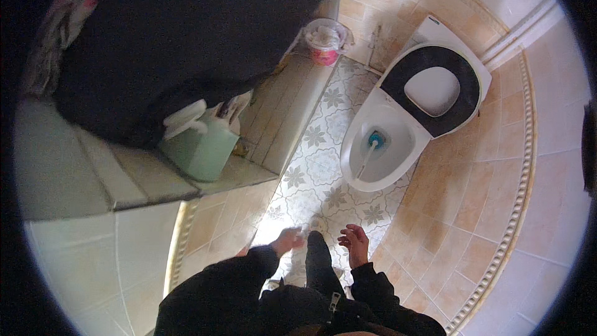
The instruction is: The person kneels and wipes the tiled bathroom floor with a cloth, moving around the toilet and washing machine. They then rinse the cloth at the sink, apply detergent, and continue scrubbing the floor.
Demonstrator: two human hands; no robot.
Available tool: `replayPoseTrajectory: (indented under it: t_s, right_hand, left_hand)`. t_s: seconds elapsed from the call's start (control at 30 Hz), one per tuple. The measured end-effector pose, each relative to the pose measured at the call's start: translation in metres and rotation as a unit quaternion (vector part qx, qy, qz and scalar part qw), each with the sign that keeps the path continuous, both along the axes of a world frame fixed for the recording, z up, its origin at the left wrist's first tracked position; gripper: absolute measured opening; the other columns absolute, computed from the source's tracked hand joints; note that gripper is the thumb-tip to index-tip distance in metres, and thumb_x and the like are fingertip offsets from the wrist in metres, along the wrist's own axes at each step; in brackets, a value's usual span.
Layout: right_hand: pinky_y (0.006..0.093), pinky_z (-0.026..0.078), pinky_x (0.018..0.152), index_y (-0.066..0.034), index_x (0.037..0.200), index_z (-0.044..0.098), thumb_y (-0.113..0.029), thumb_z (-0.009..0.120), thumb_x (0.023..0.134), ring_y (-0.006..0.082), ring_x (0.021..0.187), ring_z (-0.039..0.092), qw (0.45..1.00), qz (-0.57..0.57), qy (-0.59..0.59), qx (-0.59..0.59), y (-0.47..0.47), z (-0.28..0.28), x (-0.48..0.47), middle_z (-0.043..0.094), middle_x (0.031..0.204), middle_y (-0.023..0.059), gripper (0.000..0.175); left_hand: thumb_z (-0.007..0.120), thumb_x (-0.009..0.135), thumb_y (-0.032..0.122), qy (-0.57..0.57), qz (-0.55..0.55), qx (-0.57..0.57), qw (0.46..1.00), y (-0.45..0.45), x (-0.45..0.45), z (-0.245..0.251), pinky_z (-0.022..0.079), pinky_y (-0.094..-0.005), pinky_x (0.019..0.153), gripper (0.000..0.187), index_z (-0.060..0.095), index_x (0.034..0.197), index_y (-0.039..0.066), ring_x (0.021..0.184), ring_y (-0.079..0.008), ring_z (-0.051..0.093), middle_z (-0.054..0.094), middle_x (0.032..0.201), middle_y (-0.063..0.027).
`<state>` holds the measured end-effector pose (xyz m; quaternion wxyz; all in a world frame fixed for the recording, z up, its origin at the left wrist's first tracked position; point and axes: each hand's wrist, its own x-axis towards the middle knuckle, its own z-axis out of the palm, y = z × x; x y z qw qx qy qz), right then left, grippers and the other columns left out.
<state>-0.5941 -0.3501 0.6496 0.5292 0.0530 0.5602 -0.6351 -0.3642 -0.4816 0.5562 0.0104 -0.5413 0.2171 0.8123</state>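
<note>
My left hand [288, 241] hangs in front of my body over the tiled floor, blurred, and I cannot tell whether it holds anything. To its right, my right hand [355, 245] is bare of objects, its fingers loosely curled and apart. Between the two, my dark-clad leg [319, 254] reaches forward. Ahead stands a white toilet [347, 161] with a black seat or cover [401, 74] raised at its back. In the bowl rests a toilet brush with a teal head [375, 139], its pale handle [365, 164] leaning on the front of the bowl. Neither hand touches the toilet.
At upper left, a large dark cloth [196, 32] hangs over a tiled ledge [242, 176]. On that ledge sits a pale green container [210, 149] with white items. A lined waste bin [324, 56] stands beyond. Beige tiled wall [466, 196] closes the right side; patterned tiles [322, 163] cover the floor.
</note>
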Motion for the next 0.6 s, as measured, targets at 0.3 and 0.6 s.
replayPoseTrajectory:
  t_s: [0.3,0.6]
  right_hand:
    - [0.0292,0.05,0.062,-0.0035,0.084,0.06,-0.025,0.059,0.096,0.013,0.058,0.056,0.973,0.219,0.061,-0.046,0.008,0.032,0.095,0.058,0.066,0.0034,0.024]
    - [0.0278,0.05,0.068,-0.008,0.119,0.051,-0.016,0.066,0.089,0.0154,0.083,0.064,0.823,0.556,0.046,-0.107,0.071,0.091,0.353,0.062,0.107,0.0064,0.035]
  left_hand:
    - [0.052,0.098,0.021,-0.003,0.045,-0.134,0.99,0.099,0.162,0.049,0.057,-0.0372,0.068,0.028,0.065,0.107,-0.002,0.079,-0.0227,0.067,0.067,0.093,-0.0089]
    - [0.059,0.092,0.008,-0.035,0.253,-0.15,0.955,0.294,0.371,0.119,0.057,-0.0365,0.064,0.013,0.057,0.104,0.003,0.078,-0.0248,0.068,0.064,0.096,-0.0091]
